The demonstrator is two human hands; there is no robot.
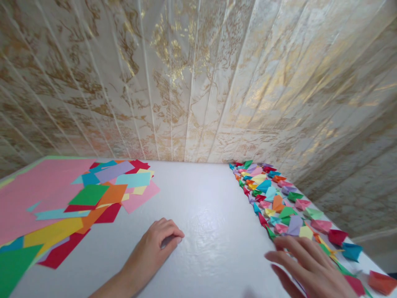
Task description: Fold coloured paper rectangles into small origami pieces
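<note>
My left hand (158, 244) rests on the white table with its fingers curled and the thumb tip meeting the forefinger; no object shows in it. At the lower right, my right hand (307, 265) has its fingers stretched and slightly apart, holding nothing visible. It is over the near part of rows of small folded paper pieces (277, 203) in many colours, hiding some of them; whether it touches them I cannot tell. Close to its fingertips lie a pale yellow folded piece (306, 232) and a lilac one (294, 225).
On the left, loose coloured paper sheets overlap, among them a green sheet (91, 194), a yellow sheet (56, 232) and a large pink sheet (37, 198). The white table (198, 198) lies between sheets and folded pieces. A gold-patterned curtain (173, 82) hangs behind the table's far edge.
</note>
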